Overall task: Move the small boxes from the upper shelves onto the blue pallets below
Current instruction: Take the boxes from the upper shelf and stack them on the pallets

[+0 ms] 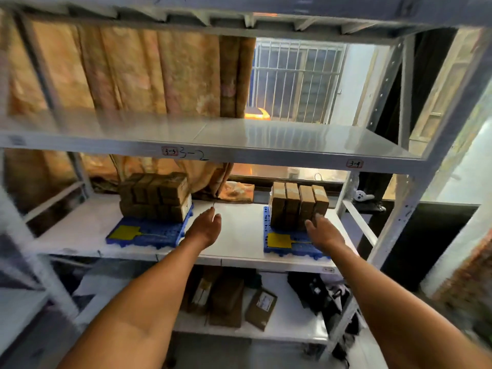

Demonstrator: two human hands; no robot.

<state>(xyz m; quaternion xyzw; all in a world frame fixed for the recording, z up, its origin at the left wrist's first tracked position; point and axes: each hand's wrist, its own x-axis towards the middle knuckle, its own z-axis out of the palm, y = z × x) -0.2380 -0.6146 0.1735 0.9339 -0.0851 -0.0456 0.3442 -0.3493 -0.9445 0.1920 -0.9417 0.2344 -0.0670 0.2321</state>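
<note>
Two blue pallets lie on the middle white shelf. The left pallet (pixel 149 234) carries a two-layer stack of small brown boxes (pixel 155 197) and a yellow tag. The right pallet (pixel 291 247) holds several brown boxes standing upright in a row (pixel 298 206), with a yellow tag in front. My left hand (pixel 206 226) hovers open over the bare shelf between the pallets. My right hand (pixel 323 231) is open, its fingertips at the front lower corner of the upright boxes; whether they touch is unclear. The upper shelf (pixel 266 137) holds no boxes.
Grey metal uprights (pixel 407 217) frame the rack on the right. An orange curtain (pixel 133 73) hangs behind, and a barred window (pixel 295 78) shows at the back. The lower shelf (pixel 287 323) holds brown packages and dark items.
</note>
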